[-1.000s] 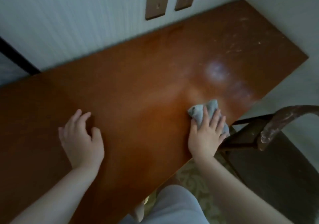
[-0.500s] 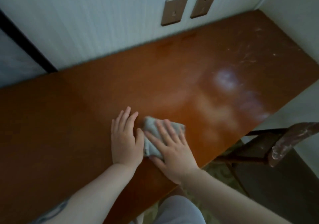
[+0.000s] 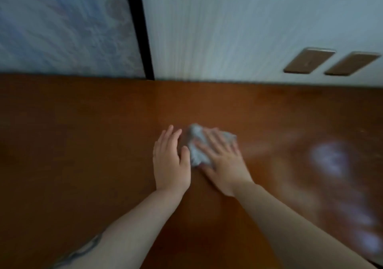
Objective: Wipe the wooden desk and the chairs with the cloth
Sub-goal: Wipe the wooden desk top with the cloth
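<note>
Our right hand (image 3: 222, 161), fingers flat, has swept the cloth (image 3: 198, 150) leftward across the wooden desk (image 3: 83, 144) beside our flat, empty left hand (image 3: 171, 163), so the left portion comes next.

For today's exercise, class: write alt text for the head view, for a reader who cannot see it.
A person's right hand presses a crumpled grey cloth flat onto a wooden desk, with the left hand lying flat on the wood just beside it. Behind the desk stands a pale wall with two brown plates at the right; the picture is motion-blurred.
</note>
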Demonstrator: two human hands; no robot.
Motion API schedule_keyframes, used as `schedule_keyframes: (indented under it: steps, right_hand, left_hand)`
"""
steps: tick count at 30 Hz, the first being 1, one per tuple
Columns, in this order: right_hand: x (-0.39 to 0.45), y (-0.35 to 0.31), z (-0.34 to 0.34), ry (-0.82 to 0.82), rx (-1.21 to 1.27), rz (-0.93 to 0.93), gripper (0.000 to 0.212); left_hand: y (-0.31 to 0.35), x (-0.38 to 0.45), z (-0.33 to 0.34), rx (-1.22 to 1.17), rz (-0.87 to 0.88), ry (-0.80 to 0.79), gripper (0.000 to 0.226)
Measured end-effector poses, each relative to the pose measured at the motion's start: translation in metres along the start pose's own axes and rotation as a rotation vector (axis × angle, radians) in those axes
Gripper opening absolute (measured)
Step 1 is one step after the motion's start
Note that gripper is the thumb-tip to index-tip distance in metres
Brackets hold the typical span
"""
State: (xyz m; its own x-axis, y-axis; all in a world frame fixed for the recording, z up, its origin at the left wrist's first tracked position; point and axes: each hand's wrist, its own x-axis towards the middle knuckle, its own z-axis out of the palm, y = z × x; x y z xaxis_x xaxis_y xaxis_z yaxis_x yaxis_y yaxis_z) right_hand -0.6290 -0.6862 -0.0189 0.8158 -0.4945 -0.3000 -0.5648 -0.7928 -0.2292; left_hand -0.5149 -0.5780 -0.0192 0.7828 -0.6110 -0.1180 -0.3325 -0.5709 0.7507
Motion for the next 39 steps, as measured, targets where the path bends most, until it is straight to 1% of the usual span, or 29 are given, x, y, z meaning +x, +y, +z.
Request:
schedule_keyframes:
  steps: [2, 3, 4, 5, 7, 8, 9, 10, 12, 13, 14, 15, 17, 18, 19, 21, 23, 25, 27, 28, 29, 30, 32, 33, 34, 35, 37, 38, 39]
  right_hand:
    - [0.008, 0.013, 0.001, 0.191, 0.137, 0.471, 0.059]
    - [0.006, 0.006, 0.006, 0.226, 0.154, 0.577, 0.059]
    - [0.002, -0.009, 0.010, 0.225, 0.107, 0.514, 0.061]
    - [0.000, -0.026, 0.013, 0.180, 0.047, 0.299, 0.064]
    - [0.014, -0.044, 0.007, 0.001, -0.054, -0.253, 0.069]
    - [0.038, -0.043, -0.004, -0.073, -0.109, -0.436, 0.069]
    - [0.066, -0.038, -0.011, -0.098, -0.134, -0.488, 0.068]
    - [0.094, -0.033, -0.018, -0.077, -0.129, -0.413, 0.066]
    - [0.132, -0.028, -0.025, 0.092, 0.044, -0.002, 0.060]
    - [0.140, -0.033, -0.022, 0.163, 0.107, 0.154, 0.059]
    - [0.146, -0.046, -0.020, 0.173, 0.113, 0.173, 0.059]
    - [0.149, -0.061, -0.017, 0.141, 0.050, 0.046, 0.061]
    - [0.158, -0.087, -0.017, 0.012, -0.074, -0.358, 0.063]
    - [0.169, -0.091, -0.021, -0.028, -0.094, -0.472, 0.062]
    - [0.182, -0.090, -0.026, -0.017, -0.098, -0.497, 0.061]
    - [0.196, -0.076, -0.028, 0.081, -0.042, -0.405, 0.058]
    - [0.186, -0.058, -0.021, 0.205, 0.026, -0.281, 0.056]
    - [0.166, -0.041, -0.016, 0.334, 0.109, -0.022, 0.055]
    - [0.153, -0.035, -0.018, 0.323, 0.175, 0.268, 0.057]
    - [0.146, -0.039, -0.020, 0.264, 0.179, 0.329, 0.058]
    - [0.137, -0.045, -0.021, 0.194, 0.146, 0.303, 0.059]
    - [0.128, -0.052, -0.019, 0.133, 0.090, 0.166, 0.060]
    - [0.106, -0.058, -0.019, 0.003, -0.026, -0.257, 0.060]
    - [0.102, -0.050, -0.021, -0.057, -0.042, -0.363, 0.059]
    - [0.101, -0.036, -0.023, -0.071, -0.027, -0.339, 0.059]
    - [0.099, -0.021, -0.025, -0.038, 0.021, -0.190, 0.059]
    - [0.082, 0.004, -0.020, 0.132, 0.153, 0.318, 0.059]
    - [0.066, 0.001, -0.015, 0.202, 0.177, 0.507, 0.059]
    - [0.049, -0.012, -0.007, 0.225, 0.161, 0.555, 0.059]
  left_hand:
    - [-0.008, 0.003, -0.001, 0.053, -0.028, 0.055, 0.043]
    - [-0.010, 0.004, -0.001, 0.050, -0.051, 0.082, 0.043]
    - [-0.010, 0.004, -0.001, 0.027, -0.070, 0.108, 0.043]
    - [-0.009, 0.005, -0.001, -0.001, -0.083, 0.138, 0.043]
    - [-0.006, 0.010, -0.003, -0.034, -0.097, 0.204, 0.045]
    - [-0.006, 0.016, -0.005, -0.029, -0.107, 0.238, 0.047]
    - [-0.007, 0.023, -0.009, -0.007, -0.119, 0.272, 0.047]
    - [-0.010, 0.031, -0.012, 0.030, -0.134, 0.304, 0.048]
    - [-0.018, 0.048, -0.017, 0.106, -0.185, 0.358, 0.049]
    - [-0.022, 0.054, -0.018, 0.143, -0.216, 0.376, 0.049]
    - [-0.025, 0.059, -0.016, 0.185, -0.244, 0.384, 0.050]
    - [-0.026, 0.062, -0.014, 0.231, -0.267, 0.384, 0.050]
    - [-0.025, 0.064, -0.008, 0.307, -0.316, 0.395, 0.053]
    - [-0.024, 0.064, -0.007, 0.335, -0.332, 0.407, 0.055]
    - [-0.023, 0.064, -0.007, 0.366, -0.335, 0.408, 0.056]
    - [-0.023, 0.066, -0.007, 0.433, -0.317, 0.368, 0.057]
    - [-0.024, 0.066, -0.006, 0.475, -0.323, 0.332, 0.056]
    - [-0.024, 0.066, -0.006, 0.492, -0.326, 0.313, 0.056]
    - [-0.023, 0.066, -0.006, 0.504, -0.327, 0.306, 0.057]
    - [-0.023, 0.066, -0.006, 0.505, -0.328, 0.304, 0.057]
    - [-0.023, 0.066, -0.006, 0.498, -0.325, 0.303, 0.057]
    - [-0.023, 0.066, -0.006, 0.483, -0.318, 0.304, 0.057]
    - [-0.023, 0.065, -0.007, 0.445, -0.299, 0.307, 0.059]
    - [-0.023, 0.065, -0.008, 0.429, -0.293, 0.305, 0.059]
    - [-0.023, 0.065, -0.009, 0.417, -0.292, 0.300, 0.057]
    - [-0.023, 0.065, -0.010, 0.409, -0.295, 0.294, 0.054]
    - [-0.023, 0.065, -0.010, 0.395, -0.292, 0.290, 0.052]
    - [-0.023, 0.064, -0.010, 0.389, -0.282, 0.289, 0.052]
    - [-0.023, 0.064, -0.011, 0.383, -0.271, 0.284, 0.052]
